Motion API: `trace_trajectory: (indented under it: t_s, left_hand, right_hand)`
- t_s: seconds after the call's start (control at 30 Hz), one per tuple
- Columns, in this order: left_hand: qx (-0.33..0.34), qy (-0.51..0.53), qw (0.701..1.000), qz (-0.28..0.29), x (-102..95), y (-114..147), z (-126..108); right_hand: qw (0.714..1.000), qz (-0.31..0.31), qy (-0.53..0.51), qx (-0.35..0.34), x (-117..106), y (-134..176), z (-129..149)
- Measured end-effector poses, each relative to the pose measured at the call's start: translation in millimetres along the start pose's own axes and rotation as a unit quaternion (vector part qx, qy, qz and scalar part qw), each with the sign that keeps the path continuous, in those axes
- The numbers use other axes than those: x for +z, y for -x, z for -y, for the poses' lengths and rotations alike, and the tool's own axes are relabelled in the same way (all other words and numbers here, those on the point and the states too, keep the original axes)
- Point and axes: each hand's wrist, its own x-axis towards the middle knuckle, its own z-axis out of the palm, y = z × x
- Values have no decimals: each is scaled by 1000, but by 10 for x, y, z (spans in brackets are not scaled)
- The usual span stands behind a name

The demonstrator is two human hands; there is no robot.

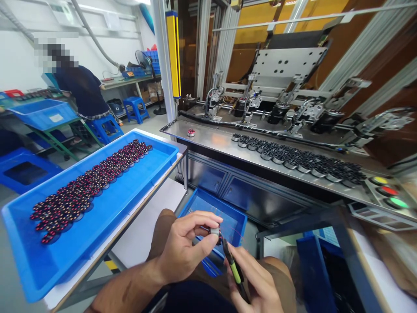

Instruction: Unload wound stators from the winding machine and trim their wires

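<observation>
My left hand (182,248) pinches a small round motor stator (214,231) between thumb and fingers above my lap. A silvery band and a dark edge show on it, and a thin reddish wire trails off to the right. Closed around a pair of cutting pliers (235,271) with dark and yellow-green handles is my right hand (257,278). The dark jaws of the pliers meet the stator's right side; whether they are biting on a wire I cannot tell. Fingers cover much of the stator.
Left stands a blue tray (153,167) with many red-and-black wound stators (94,180). Ahead, black stators (293,156) line a machine's metal ledge (211,139), with one red stator (190,132) apart. Buttons (387,190) sit right. Below is a blue bin (239,213). A person (83,89) sits behind.
</observation>
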Motion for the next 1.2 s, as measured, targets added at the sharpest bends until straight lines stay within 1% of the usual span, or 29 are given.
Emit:
trace_trajectory:
  t_s: [0.1, 0.2, 0.37, 0.6, 0.7, 0.83, 0.9, 0.97, 1.07, 1.13, 1.2]
  left_hand:
    - [-2, 1, 1000, 3, 0, 5, 6]
    - [1, 7, 1000, 4, -1, 9, 6]
    - [2, 7, 1000, 1, -7, 5, -14]
    - [3, -8, 1000, 9, -7, 20, -24]
    - [5, -20, 1000, 9, -3, 31, -33]
    - [14, -26, 999, 16, 6, 34, -31]
    - [19, -32, 999, 19, -8, 28, -20]
    - [42, -60, 997, 32, -48, 15, -3]
    - [128, -131, 981, 63, -135, -21, 32]
    - [189, -171, 965, 62, -182, -49, 55]
    - [228, -203, 950, 58, -202, -71, 71]
  right_hand:
    - [1000, 13, 11, 19, -21, 32, -43]
    - [999, 6, 17, 33, -16, 54, -72]
    - [999, -12, 18, 32, 28, 40, -35]
    - [999, -8, -9, 37, 43, -33, 43]
    - [999, -10, -6, 39, 41, -26, 38]
    - [1000, -21, -2, 20, 45, 32, -11]
    - [999, -19, 8, 34, 45, 72, -44]
    - [997, -13, 11, 73, 35, 104, -72]
    - [993, -7, -13, 118, -11, 126, -92]
    - [991, -7, -26, 128, -57, 131, -95]
    - [990, -9, -34, 136, -110, 141, -94]
